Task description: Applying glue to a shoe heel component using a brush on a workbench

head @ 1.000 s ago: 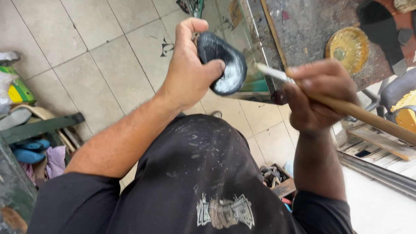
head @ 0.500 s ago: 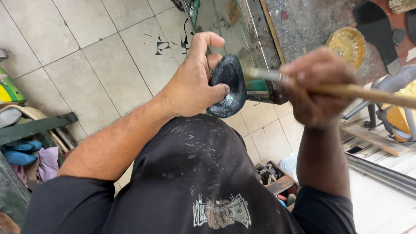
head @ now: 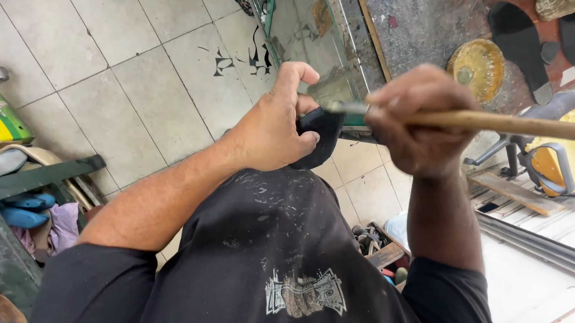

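Note:
My left hand (head: 275, 124) grips a black shoe part (head: 320, 136) held up in front of my chest, fingers wrapped over it so most of it is hidden. My right hand (head: 417, 122) is closed around a brush with a long wooden handle (head: 522, 124) that runs off to the right. The brush's metal ferrule end (head: 344, 107) rests against the top of the black piece, right beside my left thumb. Both hands are close together, nearly touching.
A workbench at the upper right carries a round yellow glue tin (head: 480, 64) and dark sole pieces (head: 519, 42). A glass cabinet (head: 309, 40) stands ahead on the tiled floor (head: 106, 72). Shoes and a green rack (head: 27, 189) lie at the left, a chair (head: 548, 152) at the right.
My left hand has turned the black piece so its pale inner side no longer shows. Both hands have come lower and closer, with the brush tip now on top of the piece.

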